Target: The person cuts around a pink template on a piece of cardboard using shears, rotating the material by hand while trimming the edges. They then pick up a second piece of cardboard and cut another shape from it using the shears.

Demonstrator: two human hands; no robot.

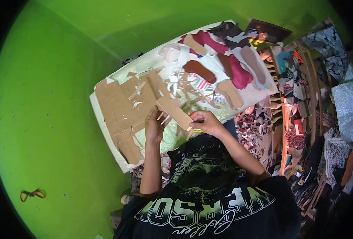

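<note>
A long, narrow cardboard piece (pixel 174 113) slants above the worktable in front of me. My right hand (pixel 207 124) pinches its near end between thumb and fingers. Right at that hand shows a yellow and orange curved item (pixel 196 130), mostly covered by the fingers. My left hand (pixel 155 122) is held beside the strip's left edge, its fingers apart and slightly bent. Beneath lies a large flat cardboard sheet (pixel 122 104) with cut edges. Cardboard offcuts (pixel 144 89) and small white scraps are strewn over it.
Sole-shaped pieces, including a brown one (pixel 199 71), a magenta one (pixel 240 72) and a tan one (pixel 230 94), lie across the far right of the white table (pixel 260 96). Scraps cover the floor (pixel 252 131). A wooden rack (pixel 286 131) with materials stands right; a green wall (pixel 53 119) is left.
</note>
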